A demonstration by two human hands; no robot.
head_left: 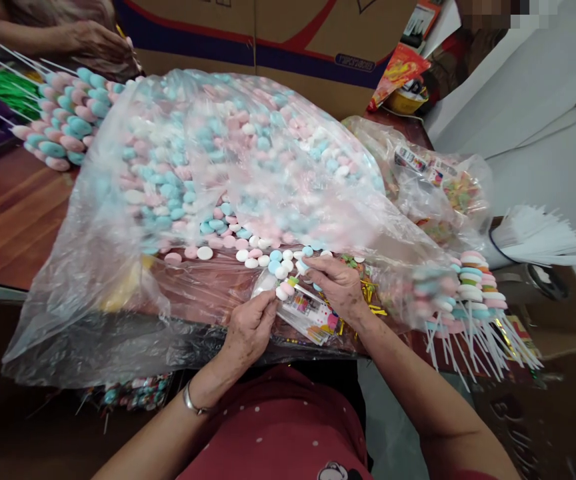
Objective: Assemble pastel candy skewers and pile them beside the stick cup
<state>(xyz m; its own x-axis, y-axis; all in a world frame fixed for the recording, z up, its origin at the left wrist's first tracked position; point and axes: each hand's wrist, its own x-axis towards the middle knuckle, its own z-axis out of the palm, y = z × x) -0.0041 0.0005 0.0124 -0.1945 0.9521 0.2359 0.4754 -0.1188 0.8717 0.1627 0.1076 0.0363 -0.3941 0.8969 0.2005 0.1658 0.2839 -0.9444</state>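
Observation:
My left hand (pixel 252 328) is closed on a candy skewer (pixel 284 291), a short stack of pink, white and green marshmallow pieces; its stick is mostly hidden. Close to the skewer's upper end, my right hand (pixel 337 285) pinches a pale marshmallow (pixel 302 267) between thumb and fingers. Loose pink, blue and white marshmallows (pixel 251 263) lie just beyond both hands. They spill from a large clear plastic bag (pixel 248 153) full of the same candies. Below my fingers lies a pack of printed clear wrappers (pixel 308 313), with gold twist ties (pixel 371 297) to its right.
Finished-looking marshmallow skewers (pixel 471 287) are stacked at the right, with a bundle of white sticks (pixel 543 237) behind. More skewers (pixel 65 120) are piled at the far left, near another person's hand (pixel 101 43). A large cardboard box (pixel 288 53) stands behind the bag.

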